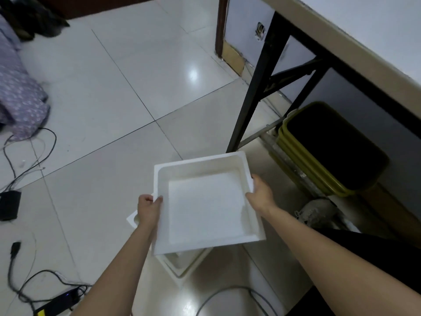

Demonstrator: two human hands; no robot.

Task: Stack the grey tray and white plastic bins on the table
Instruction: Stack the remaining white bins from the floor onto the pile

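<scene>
Glossy pale floor tiles (109,92) fill most of the head view, with a white-topped table (355,35) on black metal legs slanting across the upper right. Held above the floor, in front of the person, is a shallow square white plastic bin (205,206), open side up and empty. The left hand (149,209) clamps the bin's left rim, thumb lying over the top edge and fingers curled underneath. The right hand (262,193) grips the right rim in the same way, thumb inside the wall, so the bin sits squarely between the two hands.

Directly beneath it, on the floor, lies a second white bin (182,262) turned at an angle; only its corners show past the held one (how many are nested there cannot be told). That makes two white bins clearly countable. Under the table stands a stack of olive-yellow trays with dark insides (330,151), about three rims visible. Black cables (29,156) trail over the tiles at the left, near a purple patterned cloth (20,96).
</scene>
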